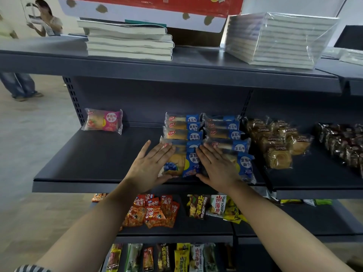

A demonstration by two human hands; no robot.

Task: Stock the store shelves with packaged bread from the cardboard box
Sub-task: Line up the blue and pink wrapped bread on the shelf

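Observation:
Two rows of blue blueberry bread packs (193, 132) lie on the middle dark shelf (94, 160). My left hand (150, 165) lies flat with straight fingers on the left side of the front pack (183, 165) of the left row. My right hand (218, 165) lies flat over the gap between that pack and the front pack of the right row (244, 165). A single pink strawberry bread pack (103, 121) stands at the shelf's back left. The cardboard box is out of view.
Brown pastry packs (277, 142) and dark wrapped packs (341, 142) fill the shelf to the right. Books (129, 40) and a wrapped stack (279, 40) sit on the top shelf. Snack bags (155, 211) lie on lower shelves. A person (45, 18) stands far left.

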